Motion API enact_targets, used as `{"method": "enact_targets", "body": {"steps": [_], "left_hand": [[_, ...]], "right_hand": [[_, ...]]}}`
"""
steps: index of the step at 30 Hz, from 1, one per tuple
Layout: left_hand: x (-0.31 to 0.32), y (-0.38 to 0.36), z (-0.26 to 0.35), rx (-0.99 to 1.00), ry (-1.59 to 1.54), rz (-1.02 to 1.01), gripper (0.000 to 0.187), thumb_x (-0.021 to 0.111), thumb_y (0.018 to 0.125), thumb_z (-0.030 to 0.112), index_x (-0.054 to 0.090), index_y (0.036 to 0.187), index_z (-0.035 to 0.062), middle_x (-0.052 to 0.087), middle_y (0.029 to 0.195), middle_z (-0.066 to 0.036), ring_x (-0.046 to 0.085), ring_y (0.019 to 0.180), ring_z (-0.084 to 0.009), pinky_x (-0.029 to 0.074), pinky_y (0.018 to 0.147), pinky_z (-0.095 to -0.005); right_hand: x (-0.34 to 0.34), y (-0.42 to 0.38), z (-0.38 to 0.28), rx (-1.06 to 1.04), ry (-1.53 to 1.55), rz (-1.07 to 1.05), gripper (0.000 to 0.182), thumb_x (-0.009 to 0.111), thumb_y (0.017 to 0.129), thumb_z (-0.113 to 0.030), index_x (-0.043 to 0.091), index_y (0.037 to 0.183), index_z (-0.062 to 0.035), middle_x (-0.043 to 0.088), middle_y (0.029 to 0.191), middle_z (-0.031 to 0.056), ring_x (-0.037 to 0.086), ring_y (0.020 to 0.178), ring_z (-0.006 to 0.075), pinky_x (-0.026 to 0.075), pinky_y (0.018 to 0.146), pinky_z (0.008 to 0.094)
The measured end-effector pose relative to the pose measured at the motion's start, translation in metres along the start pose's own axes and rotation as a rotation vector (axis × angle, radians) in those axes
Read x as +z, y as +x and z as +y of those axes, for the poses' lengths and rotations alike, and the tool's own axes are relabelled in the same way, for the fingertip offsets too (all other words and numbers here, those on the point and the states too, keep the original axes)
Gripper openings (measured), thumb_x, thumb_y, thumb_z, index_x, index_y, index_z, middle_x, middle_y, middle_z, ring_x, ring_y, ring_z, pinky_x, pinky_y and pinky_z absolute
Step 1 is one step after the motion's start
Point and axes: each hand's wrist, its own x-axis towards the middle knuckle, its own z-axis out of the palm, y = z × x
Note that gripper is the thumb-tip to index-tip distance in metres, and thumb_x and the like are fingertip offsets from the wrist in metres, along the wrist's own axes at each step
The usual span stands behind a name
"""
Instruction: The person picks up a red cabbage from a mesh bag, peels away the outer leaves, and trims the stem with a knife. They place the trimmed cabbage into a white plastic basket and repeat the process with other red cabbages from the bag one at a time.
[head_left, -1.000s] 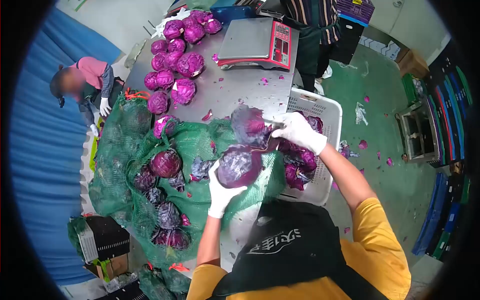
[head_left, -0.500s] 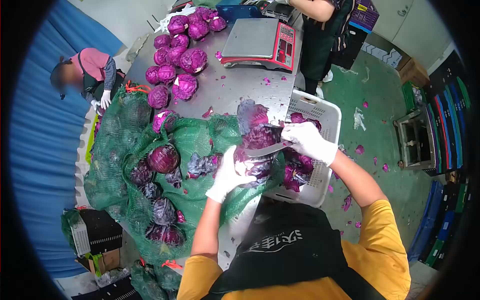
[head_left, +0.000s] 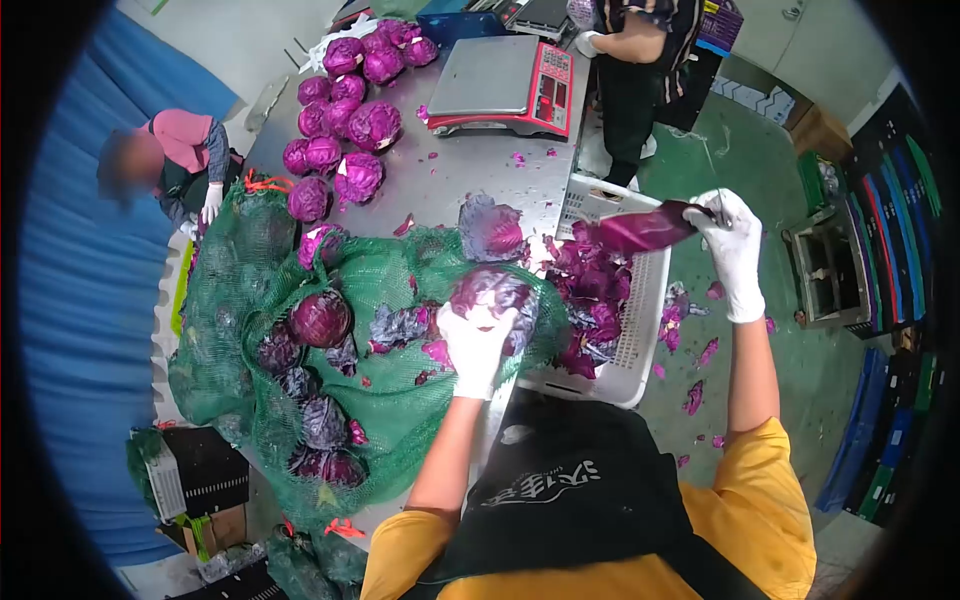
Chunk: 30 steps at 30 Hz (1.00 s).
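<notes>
My left hand (head_left: 477, 347) grips a partly trimmed purple cabbage (head_left: 520, 292) from its near side, over the green mesh sack (head_left: 400, 275). Pale cut patches show on the cabbage beside my fingers. Raised beyond the crate's right side, my right hand (head_left: 732, 245) is closed around the dark handle of a knife (head_left: 645, 230). Its broad blade points left above the crate and looks purple and slightly blurred. Under it, the white crate (head_left: 650, 320) holds many purple leaves (head_left: 597, 270). A loose outer-leaf piece (head_left: 488, 228) lies just beyond the held cabbage.
Several cabbages (head_left: 373, 125) lie on the metal table (head_left: 430, 185) beside a red scale (head_left: 500, 122). More cabbages (head_left: 321, 318) rest on the mesh at left. One person (head_left: 185, 145) bends at the left; another (head_left: 640, 60) stands beyond the table. Leaf scraps litter the floor.
My right hand has moved right, away from the cabbage, with the knife. My left hand has turned and shifted slightly right. The far person's hands have come into view, holding a cabbage.
</notes>
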Motion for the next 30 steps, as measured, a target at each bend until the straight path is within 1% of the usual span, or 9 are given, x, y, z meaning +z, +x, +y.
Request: {"method": "enact_targets", "body": {"steps": [1, 2, 6, 8, 12, 20, 22, 24, 30], "left_hand": [[0.016, 0.001, -0.015, 0.055, 0.376, -0.008, 0.112, 0.079, 0.065, 0.049, 0.021, 0.142, -0.0078, 0.024, 0.142, -0.034, 0.028, 0.131, -0.0414, 0.025, 0.109, -0.0426], [0.0, 0.009, -0.001, -0.136, -0.002, -0.128, 0.094, 0.078, 0.065, 0.052, 0.042, 0.136, 0.0003, 0.005, 0.147, -0.037, 0.014, 0.137, -0.0486, 0.017, 0.113, -0.0461], [-0.027, 0.008, 0.031, 0.046, 0.182, -0.324, 0.131, 0.083, 0.054, 0.054, 0.008, 0.144, -0.0042, 0.012, 0.146, -0.034, 0.023, 0.132, -0.0493, 0.023, 0.11, -0.051], [-0.02, 0.013, 0.035, 0.082, 0.201, -0.279, 0.129, 0.085, 0.051, 0.053, 0.015, 0.143, -0.0037, 0.019, 0.143, -0.032, 0.028, 0.128, -0.0486, 0.028, 0.107, -0.0518], [-0.007, 0.022, 0.038, 0.07, 0.267, -0.231, 0.129, 0.086, 0.048, 0.05, 0.016, 0.142, -0.0053, 0.022, 0.142, -0.033, 0.027, 0.131, -0.0471, 0.029, 0.108, -0.0482], [-0.001, 0.016, 0.049, 0.11, 0.211, -0.192, 0.124, 0.086, 0.049, 0.046, 0.02, 0.138, -0.0087, 0.023, 0.138, -0.034, 0.022, 0.129, -0.0501, 0.027, 0.106, -0.0546], [-0.002, 0.008, 0.045, 0.138, 0.209, -0.179, 0.125, 0.086, 0.048, 0.046, 0.019, 0.138, -0.0087, 0.023, 0.138, -0.034, 0.021, 0.129, -0.0509, 0.025, 0.107, -0.0549], [-0.006, -0.008, 0.032, 0.195, 0.147, -0.142, 0.125, 0.086, 0.047, 0.044, 0.019, 0.139, -0.0085, 0.021, 0.14, -0.034, 0.02, 0.131, -0.0485, 0.023, 0.109, -0.0522], [-0.024, -0.034, -0.017, -0.065, -0.292, -0.079, 0.134, 0.093, 0.044, 0.03, 0.008, 0.141, -0.0062, 0.019, 0.142, -0.025, 0.029, 0.13, -0.0336, 0.028, 0.109, -0.0432]], "right_hand": [[0.012, 0.008, 0.026, 0.022, 0.224, 0.002, 0.014, 0.069, 0.075, 0.001, 0.057, 0.082, -0.0001, 0.055, 0.075, 0.0057, 0.052, 0.071, 0.0114, 0.044, 0.068, 0.0245], [0.026, 0.011, 0.046, -0.09, 0.09, 0.04, 0.02, 0.07, 0.078, -0.01, 0.059, 0.093, -0.0022, 0.059, 0.084, 0.0095, 0.058, 0.076, 0.0168, 0.047, 0.073, 0.0264], [0.103, -0.036, 0.063, -0.234, -0.401, -0.146, 0.034, 0.056, 0.089, -0.033, 0.059, 0.112, -0.008, 0.059, 0.113, 0.014, 0.062, 0.092, 0.0323, 0.05, 0.077, 0.038], [0.133, -0.068, 0.058, -0.634, -0.379, -0.309, 0.021, 0.058, 0.089, -0.023, 0.064, 0.103, -0.0092, 0.063, 0.109, 0.0144, 0.064, 0.085, 0.0299, 0.053, 0.072, 0.0371], [0.185, -0.097, 0.041, -0.436, -0.258, -0.252, 0.038, 0.052, 0.091, -0.033, 0.059, 0.117, -0.0061, 0.066, 0.079, 0.0101, 0.065, 0.066, 0.0245, 0.051, 0.06, 0.0348], [0.188, -0.063, 0.026, -0.614, -0.307, -0.503, 0.037, 0.049, 0.09, -0.03, 0.06, 0.108, 0.0, 0.065, 0.086, 0.0178, 0.066, 0.073, 0.0292, 0.053, 0.065, 0.038], [0.196, -0.048, 0.024, -0.426, -0.437, -0.557, 0.037, 0.045, 0.091, -0.038, 0.063, 0.103, -0.0078, 0.066, 0.089, 0.0171, 0.066, 0.075, 0.0313, 0.052, 0.065, 0.0409], [0.206, -0.019, 0.049, 0.157, -0.485, -0.605, 0.04, 0.043, 0.093, -0.041, 0.064, 0.1, -0.0082, 0.067, 0.091, 0.0177, 0.066, 0.079, 0.0335, 0.051, 0.068, 0.0425], [0.162, -0.001, 0.167, 0.147, -0.33, -0.12, 0.045, 0.043, 0.094, -0.044, 0.063, 0.112, -0.0079, 0.067, 0.091, 0.0192, 0.064, 0.082, 0.0378, 0.049, 0.075, 0.0456]]}}
